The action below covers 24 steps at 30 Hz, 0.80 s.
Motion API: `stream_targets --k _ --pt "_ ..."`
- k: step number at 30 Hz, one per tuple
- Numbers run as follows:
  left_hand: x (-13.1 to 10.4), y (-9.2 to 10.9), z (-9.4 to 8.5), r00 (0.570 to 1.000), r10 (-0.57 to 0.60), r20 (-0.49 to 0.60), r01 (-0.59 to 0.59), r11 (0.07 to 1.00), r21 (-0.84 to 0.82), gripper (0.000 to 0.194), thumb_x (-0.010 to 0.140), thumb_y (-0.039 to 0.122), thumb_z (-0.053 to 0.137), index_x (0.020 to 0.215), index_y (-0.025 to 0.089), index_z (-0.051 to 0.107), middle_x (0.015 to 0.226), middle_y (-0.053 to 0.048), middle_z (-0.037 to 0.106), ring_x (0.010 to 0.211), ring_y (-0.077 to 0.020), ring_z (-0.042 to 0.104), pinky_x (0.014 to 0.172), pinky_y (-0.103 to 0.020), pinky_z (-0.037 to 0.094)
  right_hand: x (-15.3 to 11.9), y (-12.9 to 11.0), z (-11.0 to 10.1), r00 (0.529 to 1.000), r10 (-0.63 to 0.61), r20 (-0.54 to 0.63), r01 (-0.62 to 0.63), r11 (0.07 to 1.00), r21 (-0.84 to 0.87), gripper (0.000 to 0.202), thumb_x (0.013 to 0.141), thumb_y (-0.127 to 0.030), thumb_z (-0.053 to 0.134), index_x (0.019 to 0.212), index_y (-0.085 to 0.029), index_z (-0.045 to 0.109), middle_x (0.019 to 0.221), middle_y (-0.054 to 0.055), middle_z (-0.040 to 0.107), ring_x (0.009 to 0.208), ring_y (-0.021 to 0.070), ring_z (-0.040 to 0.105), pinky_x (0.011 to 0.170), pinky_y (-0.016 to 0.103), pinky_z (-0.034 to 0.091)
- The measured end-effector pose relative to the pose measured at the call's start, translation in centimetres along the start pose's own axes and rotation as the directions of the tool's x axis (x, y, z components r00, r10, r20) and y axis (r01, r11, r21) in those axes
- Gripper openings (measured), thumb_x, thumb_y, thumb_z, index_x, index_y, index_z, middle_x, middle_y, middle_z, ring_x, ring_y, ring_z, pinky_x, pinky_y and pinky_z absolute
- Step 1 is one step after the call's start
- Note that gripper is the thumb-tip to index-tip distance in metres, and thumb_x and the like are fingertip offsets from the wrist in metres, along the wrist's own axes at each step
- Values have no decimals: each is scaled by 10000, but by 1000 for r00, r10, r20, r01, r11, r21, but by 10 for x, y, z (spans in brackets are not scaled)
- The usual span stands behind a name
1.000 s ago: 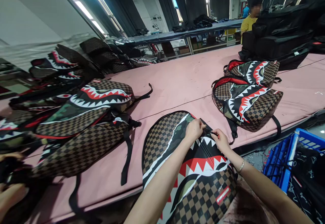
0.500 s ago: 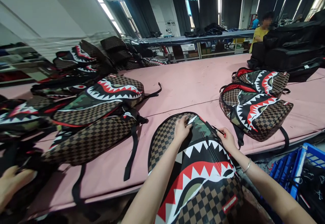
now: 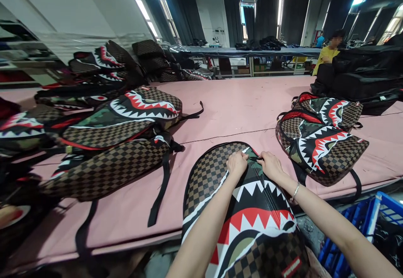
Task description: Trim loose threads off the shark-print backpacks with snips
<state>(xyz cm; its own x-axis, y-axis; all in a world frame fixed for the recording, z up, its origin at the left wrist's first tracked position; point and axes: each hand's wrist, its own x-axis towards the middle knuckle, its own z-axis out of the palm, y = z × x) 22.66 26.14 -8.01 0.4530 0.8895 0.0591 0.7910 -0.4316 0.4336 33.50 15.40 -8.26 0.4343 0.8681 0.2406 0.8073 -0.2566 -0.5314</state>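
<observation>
A slim dark item [image 3: 254, 158] was pinched in R. hand [image 3: 270, 165], pointed lengthwise toward L. hand [image 3: 237, 163] (also closed; content couldn't be told), over upper backpack [image 3: 258, 219].

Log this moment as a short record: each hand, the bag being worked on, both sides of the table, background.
Left hand: closed at the top of the front backpack; its grip is unclear
Right hand: pinching a small dark item, too small to identify
Front backpack: checkered, camouflage, shark-tooth print, red label
Left side: checkered backpacks on the pink table
Right side: two similar backpacks, black bags behind
Lower right: blue crate
Background: person in yellow
</observation>
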Motion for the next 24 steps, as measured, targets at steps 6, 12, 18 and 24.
stream_targets --k 6,12,18,24 --pt "-1 1 -3 1000 -16 4 16 1000 1 239 822 332 433 822 184 621 949 -105 648 924 -229 578 717 -300 412 5 1 -4 999 -19 41 19 1000 -2 62 815 -207 537 875 -206 555 864 66 618 782 203 560 630 276 339" --pt "-4 6 -6 1000 -16 2 16 1000 -10 233 811 334 455 807 172 622 929 -119 651 895 -231 588 701 -292 405 7 -4 2 999 -4 35 1 996 92 71 801 -187 544 864 -212 565 859 67 616 790 209 559 657 288 352" --pt "-20 12 -23 1000 -11 6 12 998 -62 369 868 339 308 791 162 622 881 -104 655 827 -207 589 686 -281 422 3 1 -3 997 71 -19 -61 942 329 46 783 -200 533 797 -220 571 853 39 617 827 196 551 754 305 377" --pt "-120 -44 -59 986 163 45 -142 943 -301 471 874 423 195 763 230 611 940 -39 635 954 -172 564 879 -255 423 -91 76 -21 939 344 32 -292 741 605 367 767 -546 452 793 -191 541 637 -3 550 549 136 509 520 255 409"
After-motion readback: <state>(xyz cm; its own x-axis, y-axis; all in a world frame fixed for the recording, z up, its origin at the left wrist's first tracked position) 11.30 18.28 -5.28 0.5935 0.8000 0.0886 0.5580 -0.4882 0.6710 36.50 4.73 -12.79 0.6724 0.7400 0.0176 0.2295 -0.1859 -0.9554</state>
